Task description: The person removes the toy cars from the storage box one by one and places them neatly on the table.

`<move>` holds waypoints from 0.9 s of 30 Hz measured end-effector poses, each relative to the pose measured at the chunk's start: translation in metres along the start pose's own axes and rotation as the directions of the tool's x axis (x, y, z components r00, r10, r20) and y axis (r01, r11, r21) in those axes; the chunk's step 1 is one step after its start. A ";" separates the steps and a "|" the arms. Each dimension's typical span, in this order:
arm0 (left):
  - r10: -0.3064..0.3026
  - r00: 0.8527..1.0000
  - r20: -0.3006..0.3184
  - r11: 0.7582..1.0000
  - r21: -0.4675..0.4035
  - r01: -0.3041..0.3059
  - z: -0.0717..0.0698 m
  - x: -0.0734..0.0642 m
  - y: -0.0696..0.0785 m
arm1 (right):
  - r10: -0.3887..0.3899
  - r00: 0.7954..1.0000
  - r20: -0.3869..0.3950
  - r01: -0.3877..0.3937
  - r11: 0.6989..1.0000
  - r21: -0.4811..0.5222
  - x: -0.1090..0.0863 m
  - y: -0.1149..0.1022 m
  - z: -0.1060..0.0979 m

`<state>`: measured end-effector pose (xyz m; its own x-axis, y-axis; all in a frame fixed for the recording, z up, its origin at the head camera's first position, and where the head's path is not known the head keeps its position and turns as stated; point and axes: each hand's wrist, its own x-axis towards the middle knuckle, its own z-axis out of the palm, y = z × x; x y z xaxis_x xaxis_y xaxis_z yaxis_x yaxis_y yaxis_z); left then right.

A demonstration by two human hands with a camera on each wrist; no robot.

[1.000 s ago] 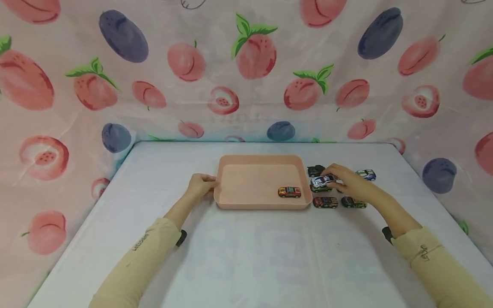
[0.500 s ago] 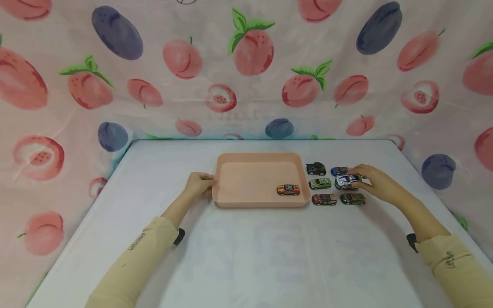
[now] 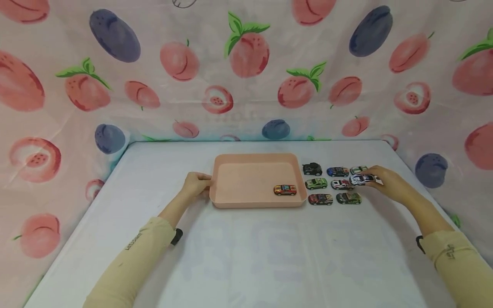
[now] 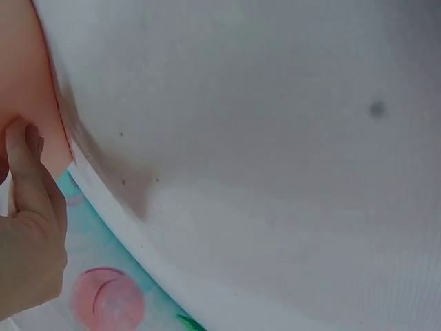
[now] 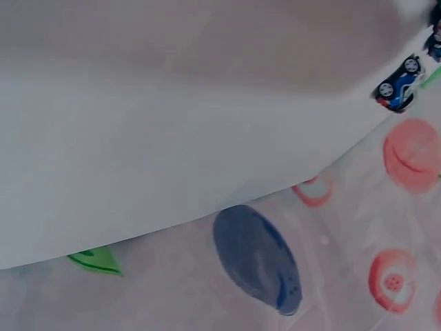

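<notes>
A shallow peach-coloured tray (image 3: 250, 177) lies on the table, with a red and yellow toy car (image 3: 285, 190) inside at its right front. My left hand (image 3: 195, 184) holds the tray's left rim; the left wrist view shows its fingers against the tray wall (image 4: 31, 76). To the right of the tray, my right hand (image 3: 390, 185) pinches a white toy car (image 3: 361, 179) by its right end. Just left of that car sits a white and red toy car (image 3: 342, 185), and behind it a white and green toy car (image 3: 359, 170), partly hidden.
Beside the tray stand a black toy car (image 3: 312, 169), a blue one (image 3: 337, 171), a light green one (image 3: 316, 184), a dark red one (image 3: 320, 199) and a dark green one (image 3: 348, 198). A fruit-print cloth (image 3: 246, 98) rises behind the white table (image 3: 262, 252).
My right hand has carried the white car rightward, from near the tray's right edge past the white and red car. The left hand has stayed on the tray rim.
</notes>
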<state>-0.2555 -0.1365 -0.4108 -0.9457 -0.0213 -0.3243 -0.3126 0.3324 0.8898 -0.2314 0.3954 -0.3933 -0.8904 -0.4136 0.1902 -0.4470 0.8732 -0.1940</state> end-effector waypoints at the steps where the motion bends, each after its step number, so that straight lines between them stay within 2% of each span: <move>1: 0.012 1.000 0.002 1.000 0.011 -0.012 -0.001 0.000 0.000 | 0.015 1.000 0.008 -0.015 1.000 -0.003 0.000 0.002 0.000; 3: 0.030 1.000 0.002 0.999 0.028 -0.030 -0.001 -0.001 0.000 | 0.044 0.999 0.023 -0.044 0.999 -0.007 0.000 0.006 0.001; 9: 0.028 1.000 0.008 0.999 0.027 -0.028 -0.002 0.000 -0.001 | 0.074 0.994 0.079 -0.070 0.996 -0.055 0.002 0.019 0.003; 17: 0.032 0.999 0.020 0.999 0.031 -0.032 -0.002 0.002 -0.002 | 0.100 0.978 0.180 -0.081 0.990 -0.112 0.005 0.032 0.007; 22: 0.030 0.999 0.020 1.000 0.009 -0.030 -0.003 0.002 -0.002 | 0.137 0.959 0.248 -0.112 0.987 -0.113 0.009 0.034 0.011; 25: 0.025 0.999 0.020 1.000 0.001 -0.025 -0.002 0.002 -0.004 | 0.135 0.956 0.260 -0.102 0.985 -0.136 0.010 0.035 0.014; 27: 0.025 1.000 0.011 1.000 0.005 -0.025 -0.002 0.002 -0.004 | 0.117 0.961 0.249 -0.079 0.984 -0.159 0.011 0.036 0.015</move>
<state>-0.2566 -0.1399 -0.4144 -0.9521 -0.0028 -0.3057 -0.2887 0.3374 0.8960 -0.2586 0.4188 -0.4125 -0.9297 -0.3595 -0.0797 -0.3562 0.9329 -0.0530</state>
